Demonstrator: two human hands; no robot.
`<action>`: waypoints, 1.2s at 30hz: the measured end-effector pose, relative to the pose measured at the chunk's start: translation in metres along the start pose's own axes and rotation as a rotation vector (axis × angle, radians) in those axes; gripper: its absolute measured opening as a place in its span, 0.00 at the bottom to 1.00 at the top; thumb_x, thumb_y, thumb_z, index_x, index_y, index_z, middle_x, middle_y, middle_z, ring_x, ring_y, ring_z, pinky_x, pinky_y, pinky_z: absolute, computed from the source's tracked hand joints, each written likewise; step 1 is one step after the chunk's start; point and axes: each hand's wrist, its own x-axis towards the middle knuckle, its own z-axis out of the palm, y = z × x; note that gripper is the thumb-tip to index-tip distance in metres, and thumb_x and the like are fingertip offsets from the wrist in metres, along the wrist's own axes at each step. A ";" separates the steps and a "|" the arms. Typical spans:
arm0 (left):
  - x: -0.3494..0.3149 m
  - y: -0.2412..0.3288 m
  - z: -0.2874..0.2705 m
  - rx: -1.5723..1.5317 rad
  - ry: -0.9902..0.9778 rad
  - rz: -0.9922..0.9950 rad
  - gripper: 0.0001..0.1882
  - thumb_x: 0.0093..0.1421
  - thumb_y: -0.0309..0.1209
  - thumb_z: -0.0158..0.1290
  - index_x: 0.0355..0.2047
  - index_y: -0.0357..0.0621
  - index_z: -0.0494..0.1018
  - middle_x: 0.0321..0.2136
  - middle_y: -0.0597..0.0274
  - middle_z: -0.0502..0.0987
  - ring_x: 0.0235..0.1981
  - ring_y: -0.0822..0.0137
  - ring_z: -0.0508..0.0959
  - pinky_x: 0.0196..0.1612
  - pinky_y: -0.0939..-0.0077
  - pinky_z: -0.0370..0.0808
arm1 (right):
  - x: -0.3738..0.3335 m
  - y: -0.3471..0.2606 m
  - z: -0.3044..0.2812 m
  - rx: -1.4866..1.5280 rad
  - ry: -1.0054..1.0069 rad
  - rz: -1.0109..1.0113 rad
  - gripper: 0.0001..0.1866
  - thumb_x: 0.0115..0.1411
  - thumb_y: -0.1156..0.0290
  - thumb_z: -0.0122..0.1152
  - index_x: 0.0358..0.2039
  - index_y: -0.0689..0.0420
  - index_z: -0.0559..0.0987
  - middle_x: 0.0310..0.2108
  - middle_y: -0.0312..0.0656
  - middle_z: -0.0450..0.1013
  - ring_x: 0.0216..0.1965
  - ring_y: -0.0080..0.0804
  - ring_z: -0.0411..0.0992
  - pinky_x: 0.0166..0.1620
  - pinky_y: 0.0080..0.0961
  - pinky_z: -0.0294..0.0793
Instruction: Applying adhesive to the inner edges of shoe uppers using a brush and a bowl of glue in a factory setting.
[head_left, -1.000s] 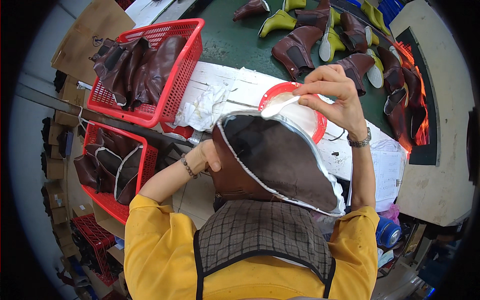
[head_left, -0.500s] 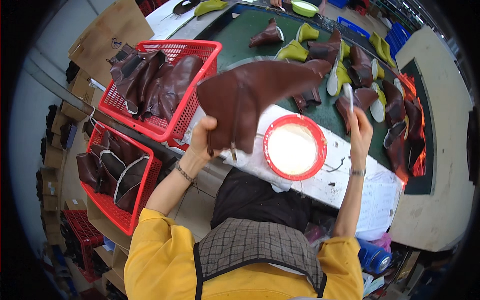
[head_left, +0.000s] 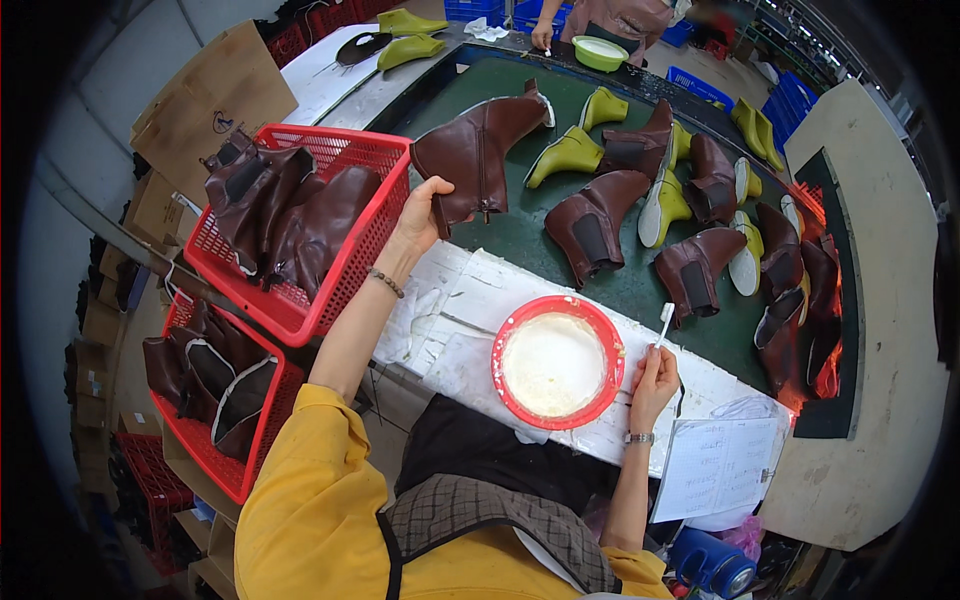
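My left hand [head_left: 420,215] grips a brown leather boot upper [head_left: 470,160] by its open top edge, and the upper lies out over the green work surface. A zip runs down its side. In my right hand [head_left: 655,378] is a small white toothbrush-like brush [head_left: 667,318], bristle end up. Just left of that hand stands a red bowl [head_left: 508,335] holding thick white paste [head_left: 555,365], on the white bench edge. Several more brown boot uppers [head_left: 597,222] and yellow-green shoe lasts [head_left: 563,157] lie on the green surface [head_left: 490,260].
Two red baskets [head_left: 290,330] of brown uppers stand at my left. A glowing orange heater [head_left: 828,370] is at the right beside a pale panel [head_left: 870,300]. Written sheets [head_left: 715,465] hang near my right forearm. Across the table, another person's hand [head_left: 542,38] is near a green bowl [head_left: 600,54].
My left hand has carried the boot upper away from me, over the green surface. My right hand and brush have come down beside the bowl. The whole view has shifted.
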 end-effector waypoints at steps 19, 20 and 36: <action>0.164 0.006 -0.005 1.396 0.744 0.677 0.40 0.47 0.22 0.59 0.62 0.55 0.65 0.53 0.54 0.71 0.59 0.47 0.67 0.61 0.47 0.61 | -0.003 0.000 0.003 -0.085 0.067 0.029 0.10 0.73 0.66 0.54 0.42 0.60 0.78 0.21 0.28 0.67 0.15 0.10 0.56 0.16 0.13 0.53; 0.178 0.006 -0.008 1.383 0.748 0.680 0.40 0.47 0.22 0.59 0.62 0.55 0.65 0.53 0.54 0.71 0.59 0.47 0.67 0.61 0.47 0.61 | -0.004 0.001 0.001 -0.093 0.093 0.044 0.10 0.73 0.66 0.54 0.42 0.60 0.78 0.21 0.28 0.67 0.15 0.11 0.56 0.16 0.14 0.52; 0.279 -0.037 0.003 1.571 0.290 0.815 0.44 0.48 0.30 0.66 0.66 0.54 0.61 0.57 0.44 0.69 0.59 0.37 0.68 0.59 0.47 0.71 | -0.003 -0.008 0.008 -0.177 0.104 0.088 0.09 0.74 0.68 0.53 0.43 0.61 0.76 0.19 0.29 0.65 0.14 0.11 0.55 0.15 0.15 0.50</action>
